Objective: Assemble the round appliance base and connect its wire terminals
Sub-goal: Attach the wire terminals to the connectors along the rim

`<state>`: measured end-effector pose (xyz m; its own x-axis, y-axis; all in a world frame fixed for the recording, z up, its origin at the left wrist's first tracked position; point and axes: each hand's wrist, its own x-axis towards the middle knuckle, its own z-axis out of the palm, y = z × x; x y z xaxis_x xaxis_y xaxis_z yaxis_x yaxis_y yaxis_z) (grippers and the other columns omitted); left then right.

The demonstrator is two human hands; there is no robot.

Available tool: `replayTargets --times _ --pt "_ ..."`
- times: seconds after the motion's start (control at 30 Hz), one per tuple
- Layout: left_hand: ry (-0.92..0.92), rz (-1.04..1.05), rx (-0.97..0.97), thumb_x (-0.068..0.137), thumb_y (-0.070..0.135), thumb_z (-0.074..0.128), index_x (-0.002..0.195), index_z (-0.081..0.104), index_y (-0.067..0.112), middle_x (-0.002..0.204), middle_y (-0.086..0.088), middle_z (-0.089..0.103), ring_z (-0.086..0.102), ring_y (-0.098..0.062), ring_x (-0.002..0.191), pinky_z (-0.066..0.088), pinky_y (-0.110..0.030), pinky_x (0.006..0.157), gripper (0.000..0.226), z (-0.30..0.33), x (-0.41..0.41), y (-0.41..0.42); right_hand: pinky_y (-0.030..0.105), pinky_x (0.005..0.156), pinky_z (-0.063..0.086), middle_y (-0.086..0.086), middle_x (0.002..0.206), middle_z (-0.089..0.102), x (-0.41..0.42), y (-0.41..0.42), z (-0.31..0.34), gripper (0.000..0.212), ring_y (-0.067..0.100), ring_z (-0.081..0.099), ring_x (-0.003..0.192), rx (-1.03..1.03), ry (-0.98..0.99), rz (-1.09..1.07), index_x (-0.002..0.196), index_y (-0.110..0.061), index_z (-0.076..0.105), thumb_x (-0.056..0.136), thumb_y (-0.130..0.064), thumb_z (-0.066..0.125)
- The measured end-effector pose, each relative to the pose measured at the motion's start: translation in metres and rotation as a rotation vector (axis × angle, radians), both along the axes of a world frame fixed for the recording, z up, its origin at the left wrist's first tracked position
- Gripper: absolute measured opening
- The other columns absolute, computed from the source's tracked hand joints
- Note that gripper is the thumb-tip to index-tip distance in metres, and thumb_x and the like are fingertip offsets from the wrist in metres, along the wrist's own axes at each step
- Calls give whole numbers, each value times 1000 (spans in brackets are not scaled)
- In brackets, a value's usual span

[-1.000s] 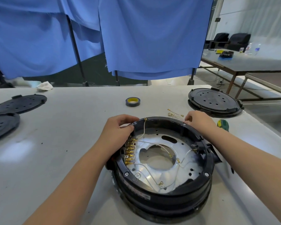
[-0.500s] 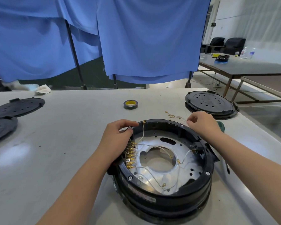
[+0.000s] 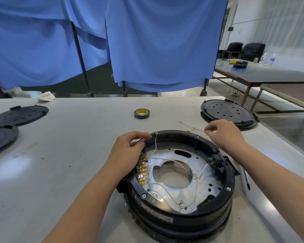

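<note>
The round black appliance base [image 3: 181, 218] sits on the white table, open side up, with a silver metal plate [image 3: 198, 192] inside. A row of gold terminals [image 3: 142, 170] lines its left inner wall, and thin white wires with gold ring ends run across the plate. My left hand [image 3: 128, 151] grips the base's upper-left rim. My right hand [image 3: 223, 133] is just beyond the far right rim and pinches loose thin wires [image 3: 195, 128] with gold ends that lie on the table.
A roll of dark tape [image 3: 142, 113] lies behind the base. A black round cover [image 3: 228, 114] sits at back right, two more black covers [image 3: 19, 115] at the left. A screwdriver [image 3: 246, 179] lies right of the base. Blue curtains hang behind the table.
My right hand left the base's far rim, moved back and right, and now pinches the loose wires on the table. My left hand stays on the rim.
</note>
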<state>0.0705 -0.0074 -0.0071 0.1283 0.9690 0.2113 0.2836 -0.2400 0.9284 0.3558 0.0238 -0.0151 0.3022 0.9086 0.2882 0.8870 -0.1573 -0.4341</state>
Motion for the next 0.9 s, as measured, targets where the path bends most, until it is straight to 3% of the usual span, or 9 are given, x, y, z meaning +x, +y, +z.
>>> replayTargets --times 0.23,0.4,0.47,0.57,0.67,0.8,0.9 --pt "-9 -3 -14 94 1 51 92 72 25 95 25 66 61 14 67 44 -2 58 33 -1 -1 0 37 74 53 -2 82 67 -3 -2 11 9 18 63 80 178 345 8 91 -17 71 88 -20 63" --pt "-14 22 -50 94 4 53 93 71 30 96 10 73 70 -12 83 54 -20 72 32 -1 -2 -2 18 55 42 -3 72 66 -14 -8 27 4 6 60 60 282 584 79 87 -15 69 88 -13 65" --pt "7 27 -17 93 7 56 93 69 33 97 9 72 68 -7 86 53 -12 70 29 0 -2 -2 12 52 43 -4 72 68 -22 -15 35 6 0 59 54 303 634 148 85 -17 70 87 -13 66" --pt "80 53 112 91 17 62 96 68 33 99 18 68 62 4 96 49 -14 82 18 3 -3 -4 6 48 42 -8 70 70 -41 -30 46 15 -3 60 56 339 601 273 78 -25 69 86 -12 67" --pt "123 61 206 84 31 69 100 68 32 98 20 68 60 7 98 46 -22 93 16 4 -6 -8 13 61 51 -10 68 70 -62 -44 48 20 4 63 63 355 527 362 76 -28 69 84 -10 68" --pt "55 29 216 69 54 72 98 68 35 91 23 71 63 7 95 45 -14 86 35 8 -5 -15 23 72 54 -12 74 70 -79 -53 44 16 8 65 70 325 460 430 80 -27 70 84 -11 68" --pt "-19 20 197 73 43 76 89 71 33 84 21 72 66 5 88 49 -9 80 19 11 -3 -17 25 74 54 -13 74 70 -81 -55 42 16 8 65 71 315 438 475 82 -25 71 84 -10 68"
